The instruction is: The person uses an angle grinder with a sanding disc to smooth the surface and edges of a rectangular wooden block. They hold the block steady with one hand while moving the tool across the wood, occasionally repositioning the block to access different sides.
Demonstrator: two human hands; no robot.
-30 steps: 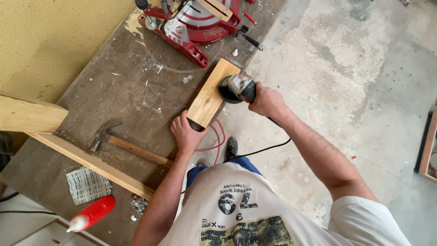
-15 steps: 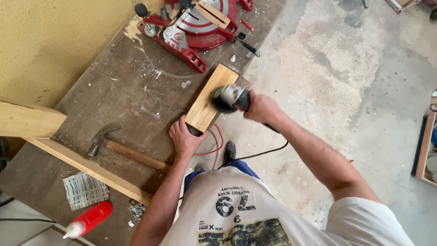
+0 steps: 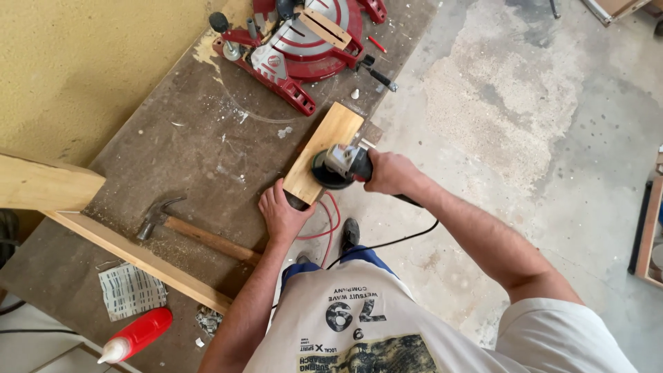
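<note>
A light wooden board (image 3: pixel 323 145) lies at the workbench's right edge. My left hand (image 3: pixel 282 213) presses on its near end, fingers spread against the wood. My right hand (image 3: pixel 387 173) grips a grey angle grinder (image 3: pixel 338 167) whose black disc rests on the board's near half. The grinder's black cord (image 3: pixel 387 243) trails down past my leg.
A red mitre saw (image 3: pixel 300 34) sits at the bench's far end. A hammer (image 3: pixel 186 228), a long wooden strip (image 3: pixel 138 257), a sandpaper sheet (image 3: pixel 131 290) and a red glue bottle (image 3: pixel 138 334) lie to the left. Concrete floor (image 3: pixel 539 124) on the right.
The grinder has slid along the board from its far half toward me, nearer my left hand. My left hand has stayed on the board's end.
</note>
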